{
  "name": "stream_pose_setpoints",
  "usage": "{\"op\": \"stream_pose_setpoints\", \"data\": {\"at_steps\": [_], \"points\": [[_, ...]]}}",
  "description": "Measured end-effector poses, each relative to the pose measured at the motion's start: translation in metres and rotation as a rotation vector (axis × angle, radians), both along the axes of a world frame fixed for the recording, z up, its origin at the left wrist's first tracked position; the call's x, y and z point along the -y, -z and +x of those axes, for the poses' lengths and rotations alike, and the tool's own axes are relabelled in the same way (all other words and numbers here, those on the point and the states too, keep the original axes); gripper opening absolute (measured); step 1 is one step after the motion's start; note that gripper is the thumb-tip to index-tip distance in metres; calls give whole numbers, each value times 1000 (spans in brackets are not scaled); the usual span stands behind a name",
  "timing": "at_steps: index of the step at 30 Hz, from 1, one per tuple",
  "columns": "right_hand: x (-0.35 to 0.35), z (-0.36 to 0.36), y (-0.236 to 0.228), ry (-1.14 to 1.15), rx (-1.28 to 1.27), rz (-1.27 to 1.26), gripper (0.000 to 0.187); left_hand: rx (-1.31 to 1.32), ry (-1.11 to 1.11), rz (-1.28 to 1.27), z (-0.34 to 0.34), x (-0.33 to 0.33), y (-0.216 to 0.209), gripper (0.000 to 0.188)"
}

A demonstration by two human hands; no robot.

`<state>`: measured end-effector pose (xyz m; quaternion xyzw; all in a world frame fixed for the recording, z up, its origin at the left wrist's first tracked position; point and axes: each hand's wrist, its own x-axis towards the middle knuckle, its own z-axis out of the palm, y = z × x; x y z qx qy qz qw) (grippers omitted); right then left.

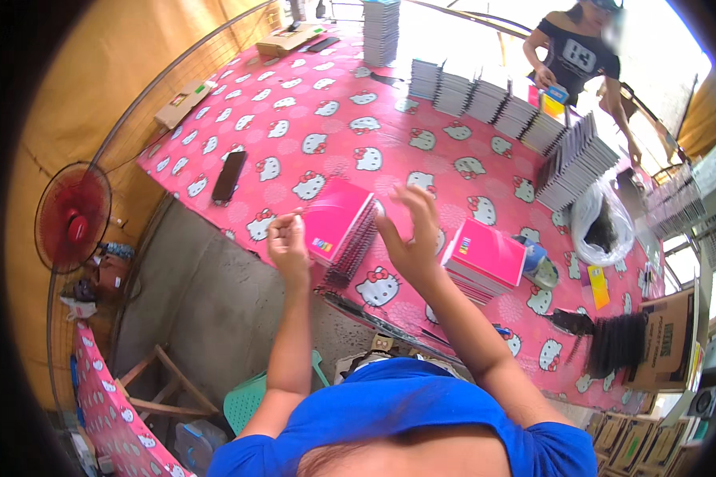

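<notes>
A stack of pink-covered notebooks (336,216) with black spiral binding lies on the pink cartoon-cat tablecloth (294,127) in front of me. My left hand (288,242) is closed at the stack's left corner, touching the top cover. Fingers spread, my right hand (410,230) hovers just right of the black spirals; whether it touches them is unclear. A second pile of pink notebooks (485,258) rests to the right of that hand.
A black phone (229,176) lies at the table's left. Rows of notebook stacks (525,119) line the far side, where another person (581,56) stands. A clear bag (602,222), black spiral coils (616,343), cardboard boxes (664,338) sit right. A red fan (73,216) stands left.
</notes>
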<state>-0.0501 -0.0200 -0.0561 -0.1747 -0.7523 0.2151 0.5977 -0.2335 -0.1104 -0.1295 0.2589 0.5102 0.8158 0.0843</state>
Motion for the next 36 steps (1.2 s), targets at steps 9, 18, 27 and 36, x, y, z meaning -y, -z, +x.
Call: {"op": "stream_pose_setpoints", "data": {"at_steps": [9,18,27,36], "points": [[-19,430,112,1594,915,-676,43,-645,458,-230,132,-50,-123,28],[10,474,111,1352,722,-744,25,-1052,1081,-821,215,-175,-70,28],[12,362,42,798,492,-489,17,-1097,771,-430,220,-105,-107,13],[-8,268,-21,445,260,-428,24,-1067,570,-423,237,-90,-103,18]]}}
